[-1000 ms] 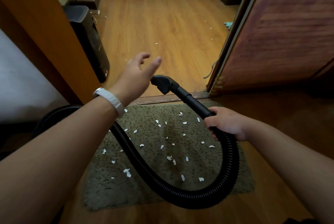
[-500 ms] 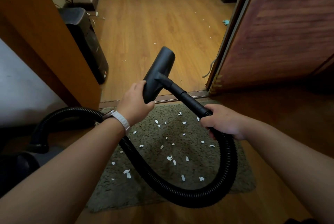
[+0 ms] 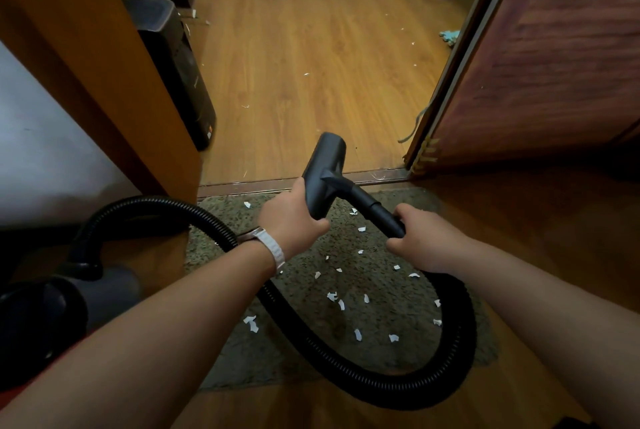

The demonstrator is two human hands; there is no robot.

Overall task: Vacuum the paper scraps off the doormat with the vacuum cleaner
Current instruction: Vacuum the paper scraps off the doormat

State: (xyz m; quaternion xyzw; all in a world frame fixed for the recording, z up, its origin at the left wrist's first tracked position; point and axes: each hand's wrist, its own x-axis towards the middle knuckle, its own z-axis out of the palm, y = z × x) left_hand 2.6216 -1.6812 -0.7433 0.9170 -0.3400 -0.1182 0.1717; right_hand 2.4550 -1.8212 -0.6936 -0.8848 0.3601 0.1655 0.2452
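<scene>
A shaggy olive doormat (image 3: 377,356) lies in front of the doorway, strewn with several white paper scraps (image 3: 333,296). My left hand (image 3: 289,217) grips the near end of the black flat nozzle head (image 3: 325,172), which stands on end above the mat's far edge. My right hand (image 3: 422,243) holds the black wand (image 3: 375,208) where it joins the ribbed hose (image 3: 381,383). The hose loops over the mat and back to the grey vacuum body (image 3: 69,304) at lower left.
A wooden cabinet side (image 3: 86,75) stands left, with a black tower-shaped appliance (image 3: 180,68) behind it. An open wooden door (image 3: 554,58) stands right. Beyond the threshold strip (image 3: 277,182) the wood floor carries a few stray scraps and a small teal object (image 3: 450,36).
My left hand came down from mid-air and took hold of the nozzle head. The nozzle, first tipped away, now stands on end. Both hands have drawn closer together over the mat.
</scene>
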